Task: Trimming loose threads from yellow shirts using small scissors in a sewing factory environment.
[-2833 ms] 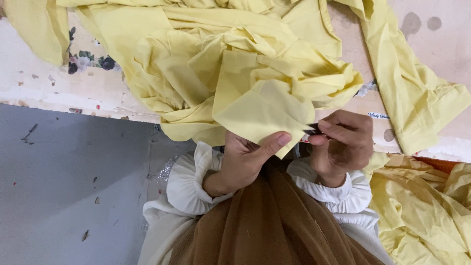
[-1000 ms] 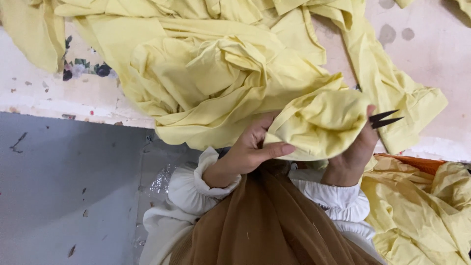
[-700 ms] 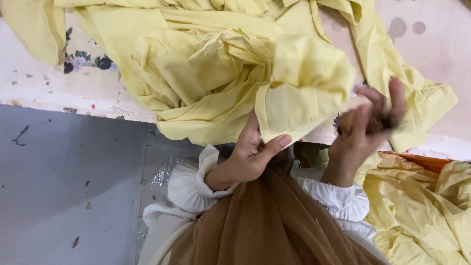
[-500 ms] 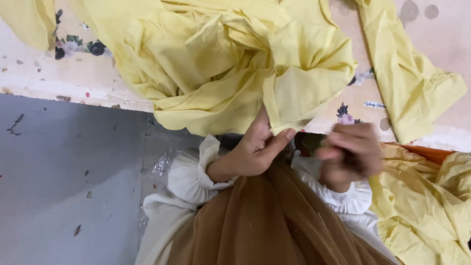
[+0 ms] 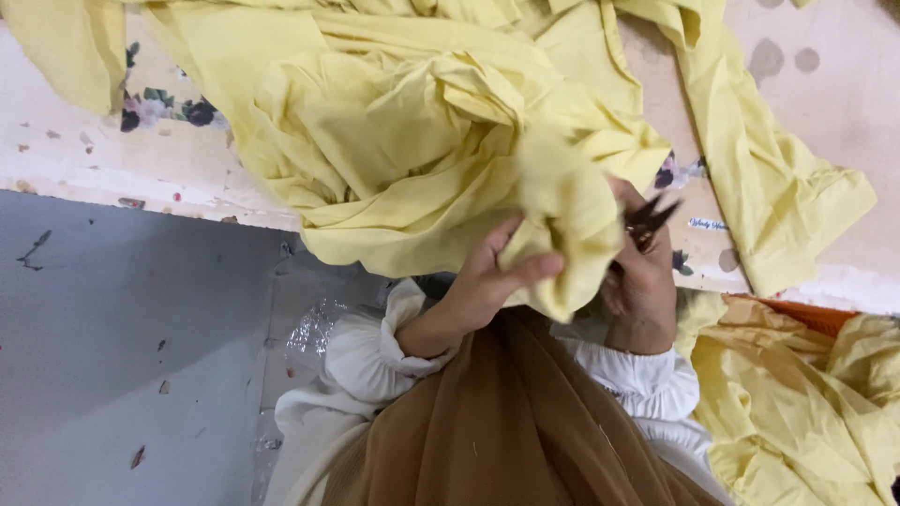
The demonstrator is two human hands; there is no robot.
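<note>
Yellow cloth (image 5: 422,141) bunched between both hands — left hand (image 5: 487,281) fingers pinching a fold, right hand (image 5: 642,281) gripping dark snips (image 5: 649,217)

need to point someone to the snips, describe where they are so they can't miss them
Start at the worn, flower-printed table heaped with yellow cloth. At its near edge both hands grip a fold of that cloth; the snips stick up from the right hand. They are the only dark, pointed metal thing among soft yellow folds.
</note>
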